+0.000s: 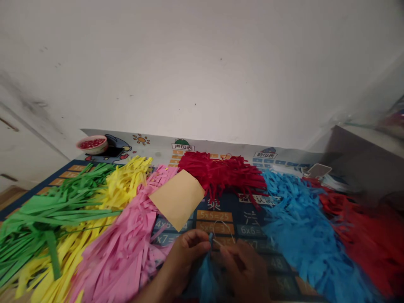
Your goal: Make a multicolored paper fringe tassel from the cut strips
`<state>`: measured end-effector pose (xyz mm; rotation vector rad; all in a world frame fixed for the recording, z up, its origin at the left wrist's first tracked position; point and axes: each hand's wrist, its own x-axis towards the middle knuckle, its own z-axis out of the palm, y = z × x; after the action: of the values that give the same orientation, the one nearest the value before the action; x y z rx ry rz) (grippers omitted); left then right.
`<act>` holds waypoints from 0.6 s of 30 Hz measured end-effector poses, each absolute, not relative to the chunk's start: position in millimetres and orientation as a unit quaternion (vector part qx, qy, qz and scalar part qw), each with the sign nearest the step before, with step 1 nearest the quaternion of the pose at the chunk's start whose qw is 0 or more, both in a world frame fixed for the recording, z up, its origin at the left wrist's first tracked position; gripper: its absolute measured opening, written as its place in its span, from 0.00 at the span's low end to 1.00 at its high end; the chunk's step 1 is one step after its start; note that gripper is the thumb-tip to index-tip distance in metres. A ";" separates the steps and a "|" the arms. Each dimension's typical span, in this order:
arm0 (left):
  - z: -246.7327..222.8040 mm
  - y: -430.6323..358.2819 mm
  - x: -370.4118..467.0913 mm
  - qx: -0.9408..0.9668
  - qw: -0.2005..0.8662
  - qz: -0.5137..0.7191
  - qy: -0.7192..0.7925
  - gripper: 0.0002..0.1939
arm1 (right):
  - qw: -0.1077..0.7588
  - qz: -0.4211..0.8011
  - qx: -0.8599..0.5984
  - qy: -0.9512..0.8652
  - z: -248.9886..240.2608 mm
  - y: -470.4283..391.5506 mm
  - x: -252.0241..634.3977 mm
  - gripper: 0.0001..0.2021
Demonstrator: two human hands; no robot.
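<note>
Left grip (188,257), blue tassel (207,275) pinched within

The single view comes from a camera on the person's head, facing forward and down across the tabletop (229,201) to the white wall (202,75) behind it. The left hand (188,252) and right hand (243,265) sit close to it, low and near the middle. The wall fills the upper half, farther off, and the wide frame reaches the pale door (25,151) leftward and the grey box (362,164) rightward.
</note>
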<state>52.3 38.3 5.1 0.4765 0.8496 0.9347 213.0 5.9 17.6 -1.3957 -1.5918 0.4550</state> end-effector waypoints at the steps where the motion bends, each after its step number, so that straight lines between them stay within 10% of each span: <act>1: 6.0 38.8 51.9 0.220 0.779 0.431 0.398 0.17 | 0.463 0.183 -0.563 -0.659 16.9 6.3 213.7 0.11; 18: 10.1 12.0 47.4 0.667 0.379 0.365 0.528 0.15 | 0.377 0.359 -0.524 -0.675 9.6 4.9 206.3 0.08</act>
<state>47.4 12.0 10.1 1.7025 1.3489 0.9316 206.3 4.9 9.6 -1.3392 -1.7249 0.9167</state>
